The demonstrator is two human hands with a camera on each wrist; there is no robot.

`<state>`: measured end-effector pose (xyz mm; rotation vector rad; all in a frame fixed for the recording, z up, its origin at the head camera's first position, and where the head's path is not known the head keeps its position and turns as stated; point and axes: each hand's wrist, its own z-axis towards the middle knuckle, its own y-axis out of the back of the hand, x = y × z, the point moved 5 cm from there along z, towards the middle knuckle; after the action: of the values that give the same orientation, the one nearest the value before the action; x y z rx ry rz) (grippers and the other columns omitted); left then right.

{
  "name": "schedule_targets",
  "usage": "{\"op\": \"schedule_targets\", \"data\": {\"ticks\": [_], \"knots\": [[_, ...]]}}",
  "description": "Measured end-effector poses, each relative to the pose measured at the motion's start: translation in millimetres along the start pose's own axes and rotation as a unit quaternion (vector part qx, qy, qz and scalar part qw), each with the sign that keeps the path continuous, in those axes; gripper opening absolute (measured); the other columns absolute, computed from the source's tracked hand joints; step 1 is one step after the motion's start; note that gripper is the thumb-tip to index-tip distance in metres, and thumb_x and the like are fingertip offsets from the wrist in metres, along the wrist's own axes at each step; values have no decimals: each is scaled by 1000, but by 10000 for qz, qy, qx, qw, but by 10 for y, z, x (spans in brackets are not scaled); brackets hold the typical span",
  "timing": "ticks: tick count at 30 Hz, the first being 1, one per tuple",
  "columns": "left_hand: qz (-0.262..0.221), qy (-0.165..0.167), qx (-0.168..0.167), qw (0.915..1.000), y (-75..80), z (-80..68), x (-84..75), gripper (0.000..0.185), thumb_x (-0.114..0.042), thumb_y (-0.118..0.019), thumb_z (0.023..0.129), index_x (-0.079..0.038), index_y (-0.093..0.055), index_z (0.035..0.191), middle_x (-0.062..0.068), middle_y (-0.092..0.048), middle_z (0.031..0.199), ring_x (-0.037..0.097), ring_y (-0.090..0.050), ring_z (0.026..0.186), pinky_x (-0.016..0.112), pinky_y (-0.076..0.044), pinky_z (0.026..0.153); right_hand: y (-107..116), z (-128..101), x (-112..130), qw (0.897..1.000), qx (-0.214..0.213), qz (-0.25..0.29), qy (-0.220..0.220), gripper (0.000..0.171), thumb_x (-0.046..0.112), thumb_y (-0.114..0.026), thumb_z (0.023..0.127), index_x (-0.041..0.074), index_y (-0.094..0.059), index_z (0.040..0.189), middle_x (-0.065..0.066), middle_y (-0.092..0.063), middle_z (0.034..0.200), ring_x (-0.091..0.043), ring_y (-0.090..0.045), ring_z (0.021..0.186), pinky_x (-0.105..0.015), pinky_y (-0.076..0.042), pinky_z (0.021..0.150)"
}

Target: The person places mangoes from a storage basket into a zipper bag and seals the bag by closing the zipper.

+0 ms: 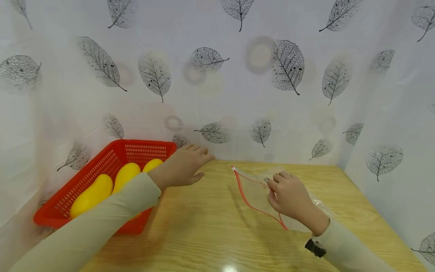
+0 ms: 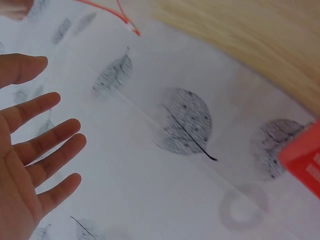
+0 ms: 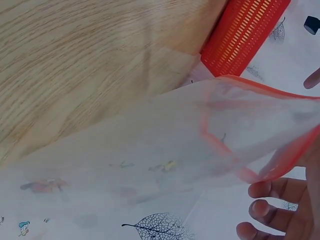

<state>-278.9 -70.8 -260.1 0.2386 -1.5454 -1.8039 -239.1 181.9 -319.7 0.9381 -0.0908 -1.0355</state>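
Nearest us, our right hand pinches the mouth of a clear zip bag, red-edged opening lifted off the worktop, its long axis running away from that grip toward the far wall. Our left hand hovers flat, fingers spread, holding nothing, beside the red basket. The yellow fruits lie in it; we judge nothing is bagged yet.
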Motion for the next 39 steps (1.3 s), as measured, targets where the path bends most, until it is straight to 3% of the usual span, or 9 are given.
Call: {"op": "schedule_targets", "data": {"ticks": [11,20,24,33,39], "knots": [[129,180,276,9994,-98,-49,648,37,-22,-69,82,-8,-60,114,11,-61,101,30,-57,99,46,-41,101,-36,-15,-45,9998,162,128,52,19,14,-66,66,17,-47,63,2,-48,65,-17,-40,62,-25,-24,56],[-6,807,1050,9912,-379,-192,1130,39,-24,-66,82,-10,-59,118,12,-61,110,32,-55,105,51,-40,102,-57,-14,-67,9997,146,170,-2,19,12,-64,66,17,-46,61,2,-47,64,-16,-39,61,-26,-23,56],[-13,1011,1302,9863,-462,-277,1259,41,-26,-65,82,-9,-58,120,16,-61,113,34,-55,106,53,-40,101,-62,-15,-74,9998,121,176,4,18,12,-63,66,16,-46,61,2,-46,63,-16,-39,61,-25,-24,56],[-51,1175,1515,9814,-623,-445,1442,45,-28,-64,84,-7,-57,122,18,-62,115,37,-56,108,56,-40,99,-58,-9,-82,9997,177,168,-37,16,13,-62,67,15,-47,61,1,-48,64,-17,-41,62,-26,-24,55],[-321,1610,1797,9699,-747,-517,1541,51,-28,-63,84,-4,-54,129,22,-57,126,41,-52,116,59,-39,100,-61,-12,-78,9997,193,142,-35,18,13,-64,67,16,-47,61,1,-47,63,-17,-41,62,-26,-24,56]]}}
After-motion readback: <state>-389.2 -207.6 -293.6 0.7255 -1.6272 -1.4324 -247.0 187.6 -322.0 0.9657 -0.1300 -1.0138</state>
